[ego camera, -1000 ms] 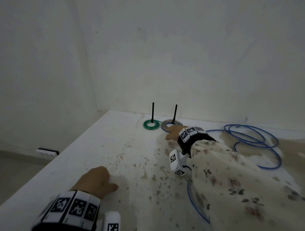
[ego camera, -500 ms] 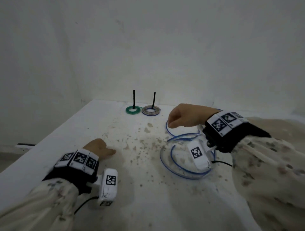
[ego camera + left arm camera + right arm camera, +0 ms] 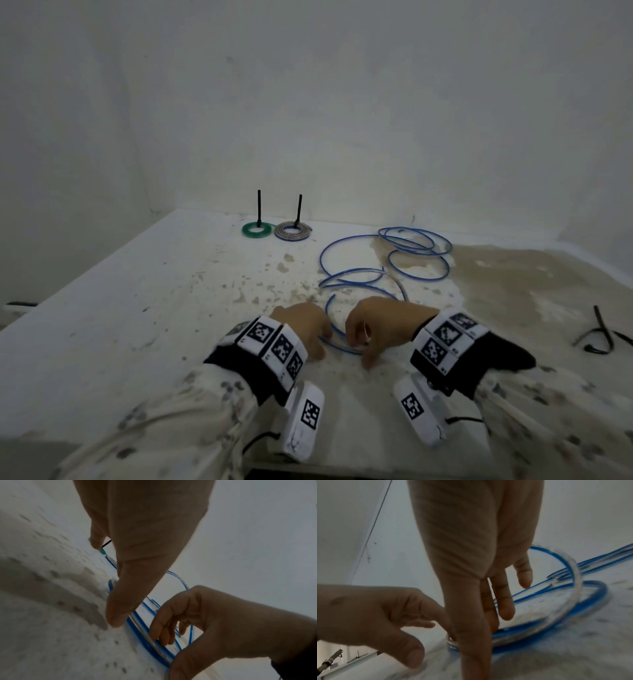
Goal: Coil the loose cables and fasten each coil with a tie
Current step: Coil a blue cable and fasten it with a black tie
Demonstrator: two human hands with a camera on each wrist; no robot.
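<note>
Item: blue cable (image 3: 383, 270), loose, lying in several springy loops across the stained white table (image 3: 130, 308); nearest loop at the front, between the two hands, farther loops trailing back and to the right. Left hand (image 3: 303, 323): fingers extended, thumb tip set down at the outer side of the doubled near strands, no closed grasp visible. Right hand (image 3: 380, 325): fingers bent down onto the same strands with the thumb opposite, apparently pinching them, though whether the cable is truly clamped cannot be told from the wrist views. Also present: green coil (image 3: 257, 229) and grey coil (image 3: 293, 232), both finished, each with a black tie tail standing up, at the back of the table; spare black ties (image 3: 597, 334) at the right edge, well apart from the hands. Hazards, as judged: the cable looks stiff and holds its curl, so a light grip would likely let the gathered turns spring open; the trailing loops overlap and could snag or knot when drawn in; the ties lie out of easy reach, so one hand must let go to fetch one, leaving the coil held by the other alone and liable to unwind.
</note>
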